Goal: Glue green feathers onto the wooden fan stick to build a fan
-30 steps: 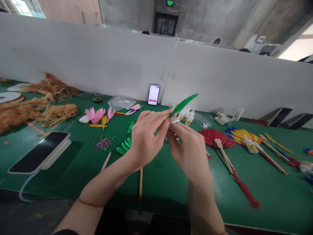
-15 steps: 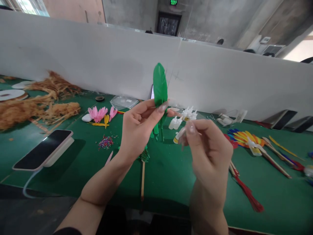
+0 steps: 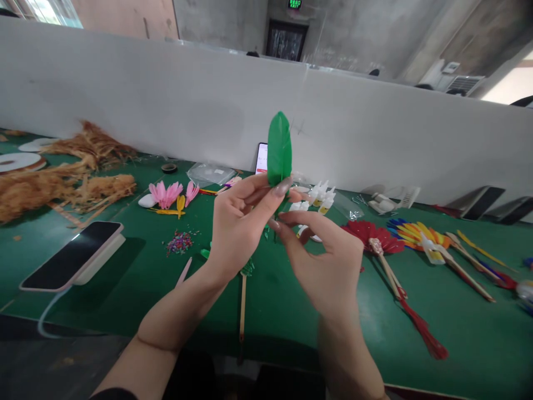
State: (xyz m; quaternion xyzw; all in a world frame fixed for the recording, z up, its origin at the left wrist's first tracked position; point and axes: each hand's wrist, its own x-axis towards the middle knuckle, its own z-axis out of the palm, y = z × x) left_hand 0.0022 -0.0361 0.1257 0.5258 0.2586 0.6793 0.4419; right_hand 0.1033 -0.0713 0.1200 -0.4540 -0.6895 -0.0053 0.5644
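Observation:
A green feather (image 3: 280,147) stands upright above the table, pinched between the thumb and fingers of my left hand (image 3: 241,222). Lower down, the thumb and fingertips of my right hand (image 3: 325,250) are closed at the feather's quill. Beneath my hands lies a wooden handle (image 3: 242,305) with green feather pieces (image 3: 248,268) at its top, partly hidden by my left hand. Several white glue bottles (image 3: 325,200) stand just behind my right hand.
Left are a phone (image 3: 77,253) on a stand, coloured bits (image 3: 180,243), pink feathers (image 3: 165,194) and brown fibre (image 3: 29,191). A red feather fan (image 3: 375,238) and a yellow-and-blue one (image 3: 418,236) lie right. A white partition (image 3: 166,105) rises behind the green table.
My right hand has moved left, from beside the feather to its quill. My left hand and the feather have shifted slightly right. The red fan has come into fuller view.

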